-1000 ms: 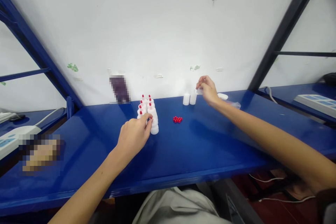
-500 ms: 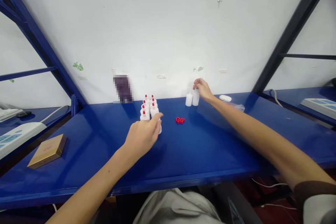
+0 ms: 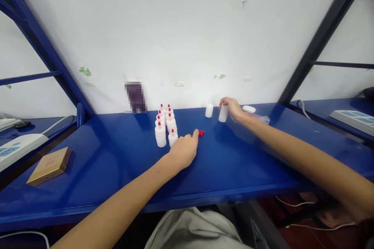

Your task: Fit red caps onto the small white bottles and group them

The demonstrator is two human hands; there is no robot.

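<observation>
Several small white bottles with red caps (image 3: 165,126) stand grouped on the blue table (image 3: 117,171). My left hand (image 3: 184,150) lies just right of them, fingers pinched at a small pile of red caps (image 3: 201,133). My right hand (image 3: 233,108) grips an uncapped white bottle (image 3: 223,113), tilted and lifted a little toward me. A second uncapped white bottle (image 3: 209,110) stands to its left near the wall.
A brown flat box (image 3: 49,165) lies at the table's left. A white oval object (image 3: 249,109) and clear plastic (image 3: 260,118) sit behind my right hand. Power strips rest on side shelves at left (image 3: 17,146) and right (image 3: 350,116). Blue frame struts rise on both sides.
My left hand left the capped bottles and moved right to the red caps. My right hand took one uncapped bottle and drew it away from the other.
</observation>
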